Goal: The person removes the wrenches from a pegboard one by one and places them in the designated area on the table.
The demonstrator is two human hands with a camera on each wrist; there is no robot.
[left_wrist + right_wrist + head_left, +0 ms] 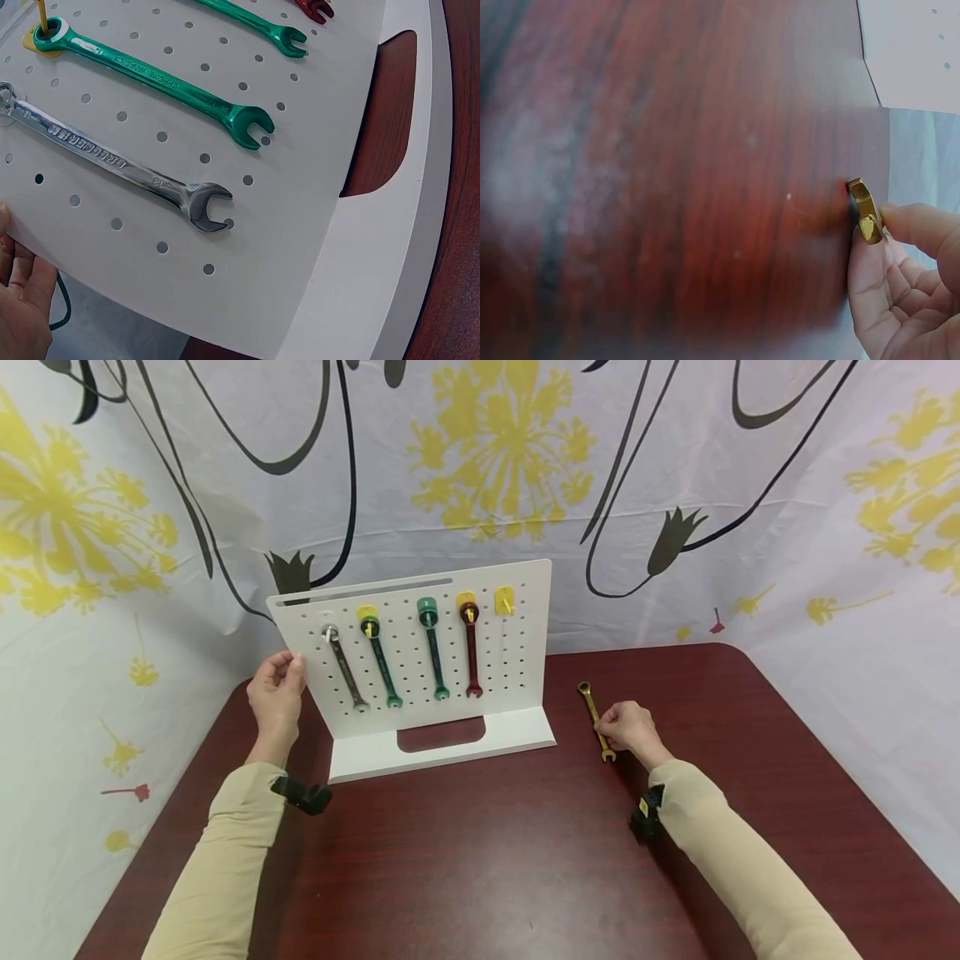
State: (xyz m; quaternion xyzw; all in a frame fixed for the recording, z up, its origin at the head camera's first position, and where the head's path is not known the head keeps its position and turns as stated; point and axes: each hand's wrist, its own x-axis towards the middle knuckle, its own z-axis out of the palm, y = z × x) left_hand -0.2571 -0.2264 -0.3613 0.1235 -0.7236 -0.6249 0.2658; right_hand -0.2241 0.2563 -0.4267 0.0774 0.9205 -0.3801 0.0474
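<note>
My left hand (276, 697) grips the left edge of a white pegboard (341, 718), thumb on the front. In the left wrist view its fingers (26, 289) show at the board's edge. A silver combination wrench (347, 672), two green wrenches (381, 664) and a red wrench (471, 652) hang from hooks on the board. To the right of the board, my right hand (632, 728) pinches a gold combination wrench (591, 703) by its shaft between thumb and fingers. The right wrist view shows the wrench's open end (866, 214) close over the tabletop.
A yellow hook (505, 601) at the board's upper right bears no wrench. The board's white base (367, 760) has a cutout and stands on a dark red wooden table (465, 852). A patterned white curtain (480, 485) hangs behind and along the sides.
</note>
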